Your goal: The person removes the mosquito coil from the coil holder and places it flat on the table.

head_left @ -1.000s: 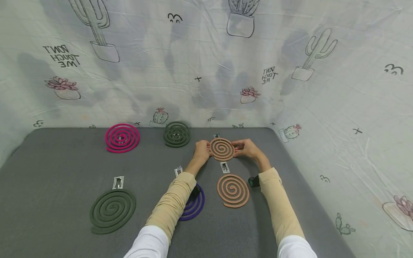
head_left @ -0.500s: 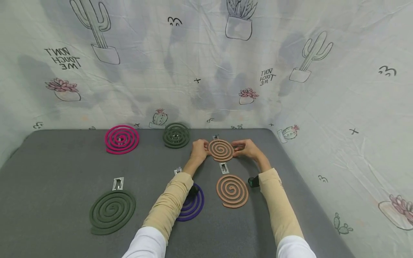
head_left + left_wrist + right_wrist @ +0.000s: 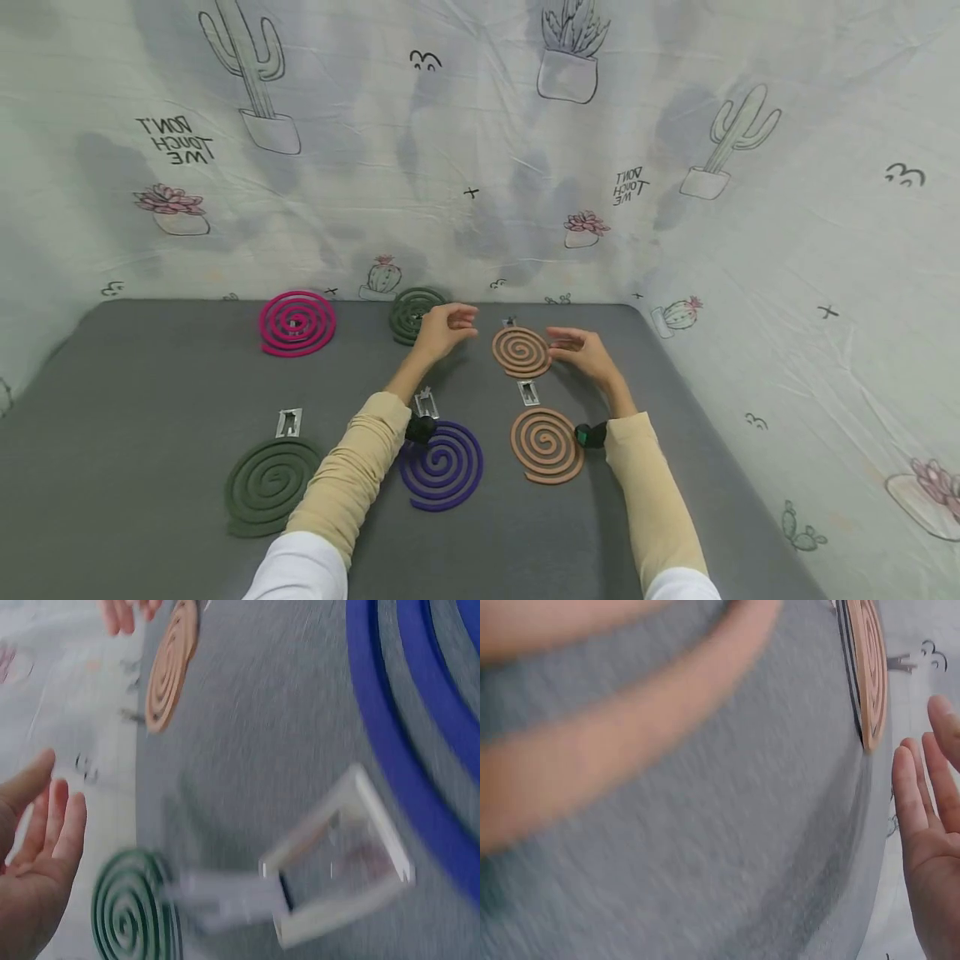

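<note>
A tan mosquito coil (image 3: 521, 352) lies at the back right of the table, a bit of metal (image 3: 510, 321) showing past its far edge. My right hand (image 3: 587, 353) is just right of this coil, fingers extended and holding nothing. Farther left, my left hand (image 3: 442, 331) hovers with relaxed fingers, overlapping the dark green coil (image 3: 406, 321) in the head view. In the left wrist view that hand (image 3: 41, 862) has its fingers spread from the thumb, with nothing between them. The right wrist view shows the right hand (image 3: 934, 817) beside the tan coil (image 3: 874, 675).
A second tan coil (image 3: 547, 446) lies nearer, below a metal coil stand (image 3: 528, 392). A purple coil (image 3: 442, 465) is near another stand (image 3: 426, 403). Left are a pink coil (image 3: 297, 323), a large green coil (image 3: 272, 487) and a stand (image 3: 289, 422). Patterned cloth (image 3: 465, 150) hangs behind.
Both hands held the far tan coil by its sides; they have let go. My left hand has moved off to the left, while the right stays close by the coil's right edge.
</note>
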Demonstrator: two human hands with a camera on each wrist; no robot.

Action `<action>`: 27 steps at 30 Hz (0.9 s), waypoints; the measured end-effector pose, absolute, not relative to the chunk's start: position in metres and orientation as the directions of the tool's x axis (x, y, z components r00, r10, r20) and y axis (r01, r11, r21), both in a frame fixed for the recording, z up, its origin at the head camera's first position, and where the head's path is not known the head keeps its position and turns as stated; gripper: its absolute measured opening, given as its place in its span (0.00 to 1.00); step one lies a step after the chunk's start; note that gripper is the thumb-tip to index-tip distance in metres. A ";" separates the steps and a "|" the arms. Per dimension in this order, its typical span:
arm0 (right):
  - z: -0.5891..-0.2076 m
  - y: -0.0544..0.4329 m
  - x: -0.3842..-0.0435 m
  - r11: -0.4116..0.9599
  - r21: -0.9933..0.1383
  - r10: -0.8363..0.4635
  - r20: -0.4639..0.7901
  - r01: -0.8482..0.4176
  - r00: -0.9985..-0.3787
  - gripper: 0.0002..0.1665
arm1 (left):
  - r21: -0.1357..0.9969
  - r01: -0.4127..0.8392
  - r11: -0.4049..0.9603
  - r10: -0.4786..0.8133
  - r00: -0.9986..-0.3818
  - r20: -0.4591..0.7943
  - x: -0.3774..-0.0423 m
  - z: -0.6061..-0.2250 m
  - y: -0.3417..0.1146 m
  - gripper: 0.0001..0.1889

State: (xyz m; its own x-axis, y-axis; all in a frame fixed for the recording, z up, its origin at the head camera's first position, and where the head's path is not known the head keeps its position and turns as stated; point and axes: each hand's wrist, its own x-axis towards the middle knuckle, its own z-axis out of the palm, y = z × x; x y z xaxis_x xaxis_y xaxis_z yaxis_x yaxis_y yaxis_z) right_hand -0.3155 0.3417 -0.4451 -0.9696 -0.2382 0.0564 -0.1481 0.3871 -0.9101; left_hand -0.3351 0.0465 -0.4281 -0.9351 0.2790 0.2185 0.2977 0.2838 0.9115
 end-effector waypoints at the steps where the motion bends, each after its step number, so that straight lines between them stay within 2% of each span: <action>1: -0.446 0.340 -0.315 0.385 -0.909 -0.239 0.069 -0.159 -0.969 0.28 | 0.919 0.297 0.260 0.293 -0.931 0.218 -0.336 -0.428 0.040 0.20; 8: -0.447 0.324 -0.317 0.288 -0.933 -0.267 0.141 -0.218 -0.953 0.28 | 0.953 0.272 0.135 0.350 -0.913 0.211 -0.341 -0.433 -0.001 0.23; 12: -0.449 0.314 -0.319 0.236 -0.945 -0.269 0.159 -0.225 -0.950 0.27 | 0.959 0.248 0.138 0.340 -0.921 0.190 -0.344 -0.437 -0.020 0.24; 19: -0.450 0.287 -0.325 0.148 -0.940 -0.318 0.249 -0.308 -0.915 0.24 | 0.966 0.216 0.140 0.280 -0.945 0.171 -0.343 -0.441 -0.045 0.25; 27: -0.446 0.246 -0.337 0.182 -0.947 -0.339 0.191 -0.264 -0.921 0.26 | 0.970 0.178 0.165 0.210 -0.967 0.142 -0.339 -0.444 -0.063 0.25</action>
State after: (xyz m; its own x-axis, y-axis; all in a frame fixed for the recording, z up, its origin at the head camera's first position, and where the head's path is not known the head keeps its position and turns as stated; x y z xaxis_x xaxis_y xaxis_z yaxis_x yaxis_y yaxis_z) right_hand -0.3366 0.2456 -0.4457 -0.9212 -0.3388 0.1914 -0.2639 0.1823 -0.9472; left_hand -0.3389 -0.0626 -0.4441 -0.9673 0.2104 0.1419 0.1781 0.1649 0.9701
